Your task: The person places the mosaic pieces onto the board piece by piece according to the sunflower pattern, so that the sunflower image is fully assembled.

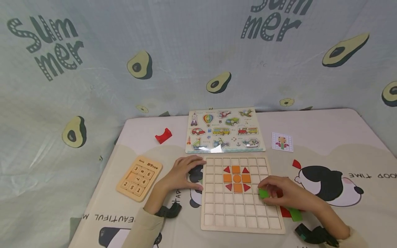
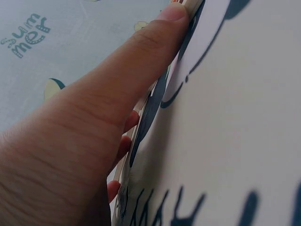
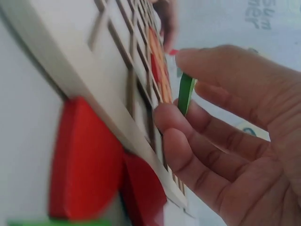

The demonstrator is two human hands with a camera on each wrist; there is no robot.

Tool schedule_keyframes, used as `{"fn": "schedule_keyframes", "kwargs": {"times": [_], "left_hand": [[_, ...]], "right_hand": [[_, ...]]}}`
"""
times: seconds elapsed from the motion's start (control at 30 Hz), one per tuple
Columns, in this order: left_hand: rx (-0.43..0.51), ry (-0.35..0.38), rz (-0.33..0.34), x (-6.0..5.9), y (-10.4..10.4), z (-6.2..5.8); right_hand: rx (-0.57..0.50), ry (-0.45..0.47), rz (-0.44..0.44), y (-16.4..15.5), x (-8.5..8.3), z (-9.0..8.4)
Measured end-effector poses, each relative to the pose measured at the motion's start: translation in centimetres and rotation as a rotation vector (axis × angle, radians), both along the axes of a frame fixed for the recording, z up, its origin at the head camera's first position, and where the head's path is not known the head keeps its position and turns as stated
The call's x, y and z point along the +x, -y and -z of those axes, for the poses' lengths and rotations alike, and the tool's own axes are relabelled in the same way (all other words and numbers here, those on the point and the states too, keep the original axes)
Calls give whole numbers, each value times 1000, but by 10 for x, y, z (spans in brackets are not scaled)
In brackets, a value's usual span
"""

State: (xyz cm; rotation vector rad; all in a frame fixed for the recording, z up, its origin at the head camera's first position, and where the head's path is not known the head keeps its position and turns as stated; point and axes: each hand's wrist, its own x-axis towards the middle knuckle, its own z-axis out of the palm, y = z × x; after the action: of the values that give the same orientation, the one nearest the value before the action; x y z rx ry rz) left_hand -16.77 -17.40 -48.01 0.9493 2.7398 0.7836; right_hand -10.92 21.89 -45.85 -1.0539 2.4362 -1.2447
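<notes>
Head view: a gridded wooden board (image 1: 242, 220) lies flat on the table (image 1: 325, 131), with an orange-and-red pattern of tiles (image 1: 237, 178) filling its middle cells. The right hand (image 1: 286, 196) hovers over the board's right edge and pinches a small green tile (image 1: 263, 193) between thumb and fingers, just above the cells beside the pattern. The left hand (image 1: 183, 174) rests flat at the board's left edge, fingers spread and relaxed, steadying it. Loose red and green pieces (image 1: 291, 213) lie under the right wrist.

Left wrist view: the thumb (image 2: 155, 42) lies straight along the board's edge, other fingers loosely tucked beneath; nothing is gripped.

Right wrist view: the green tile (image 3: 186, 94) stands on edge between the thumb (image 3: 221, 66) and fingertips (image 3: 171, 115), close to the board (image 3: 70, 61) but not touching it. Red pieces (image 3: 84, 160) sit just beside the frame.

The tile looks thin, stiff and light, probably smooth painted wood, so it could slip; holding it by its opposite edges, as now, seems best. The right wrist is tilted, palm turned toward the board.
</notes>
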Motion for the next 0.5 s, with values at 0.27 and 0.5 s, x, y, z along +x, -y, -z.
{"fn": "schedule_keyframes", "kwargs": {"times": [0.27, 0.5], "left_hand": [[-4, -4, 0, 1, 0, 1], [-6, 0, -6, 0, 0, 1]], "right_hand": [[-32, 14, -24, 25, 7, 1], [8, 30, 25, 44, 12, 0]]}}
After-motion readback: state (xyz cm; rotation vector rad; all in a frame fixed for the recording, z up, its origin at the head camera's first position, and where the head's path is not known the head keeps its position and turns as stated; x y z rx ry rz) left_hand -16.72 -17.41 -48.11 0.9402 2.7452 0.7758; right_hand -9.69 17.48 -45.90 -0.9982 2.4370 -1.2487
